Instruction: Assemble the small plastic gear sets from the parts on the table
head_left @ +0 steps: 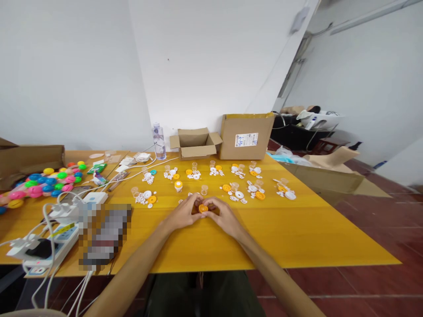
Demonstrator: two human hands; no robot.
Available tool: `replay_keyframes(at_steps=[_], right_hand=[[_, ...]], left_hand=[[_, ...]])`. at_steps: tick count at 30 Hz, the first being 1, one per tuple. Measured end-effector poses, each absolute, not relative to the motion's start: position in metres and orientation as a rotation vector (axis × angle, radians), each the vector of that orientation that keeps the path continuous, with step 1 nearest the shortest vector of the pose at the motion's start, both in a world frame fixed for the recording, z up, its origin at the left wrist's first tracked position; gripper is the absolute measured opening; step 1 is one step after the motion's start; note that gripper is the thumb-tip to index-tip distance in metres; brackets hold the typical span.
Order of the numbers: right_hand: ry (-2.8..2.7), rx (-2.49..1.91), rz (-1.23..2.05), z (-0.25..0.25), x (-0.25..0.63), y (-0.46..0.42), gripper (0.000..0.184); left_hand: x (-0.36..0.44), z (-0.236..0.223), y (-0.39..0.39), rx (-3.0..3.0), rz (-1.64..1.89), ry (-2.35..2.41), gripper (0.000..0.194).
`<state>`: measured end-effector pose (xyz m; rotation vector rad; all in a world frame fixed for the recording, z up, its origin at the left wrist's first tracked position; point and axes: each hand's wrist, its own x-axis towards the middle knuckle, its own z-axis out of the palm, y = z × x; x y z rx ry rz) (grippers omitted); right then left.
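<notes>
Between my two hands, just above the yellow tabletop [280, 233], is a small round orange plastic piece [203, 208]. My left hand [189, 212] pinches it from the left with thumb and fingers. From the right, my right hand [222, 215] grips the same piece, its fingertips meeting the left ones. Fingers partly hide the piece. A clear plastic cup [204, 189] stands just beyond my hands. Behind my left hand, an upright white piece with an orange top [178, 186] stands on the table. Small white parts, orange discs [226, 188] and clear cups lie in several clusters.
An open cardboard box [197, 152], a closed carton [246, 141] and a water bottle [159, 141] line the wall. On the left are colourful plastic balls [42, 180], power strips [66, 237] with cables, and a pixelated device [107, 235]. A large open carton [313, 178] stands right.
</notes>
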<state>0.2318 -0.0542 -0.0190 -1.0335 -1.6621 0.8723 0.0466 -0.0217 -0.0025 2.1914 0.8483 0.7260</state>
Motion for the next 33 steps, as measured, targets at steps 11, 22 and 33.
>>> replay_keyframes(at_steps=[11, 22, 33], right_hand=[[-1.682, -1.017, 0.892, -0.0214, 0.2326, -0.0513, 0.011], [-1.669, -1.005, 0.944, -0.0202, 0.2316, -0.0509, 0.014], [-1.681, -1.020, 0.937, -0.0185, 0.2312, -0.0500, 0.017]], left_hand=[[0.0468, -0.0059, -0.0190, 2.184, 0.746, 0.821, 0.027], [0.0460, -0.0090, -0.0169, 2.218, 0.737, 0.852, 0.027], [0.0452, -0.0077, -0.0181, 2.233, 0.761, 0.858, 0.027]])
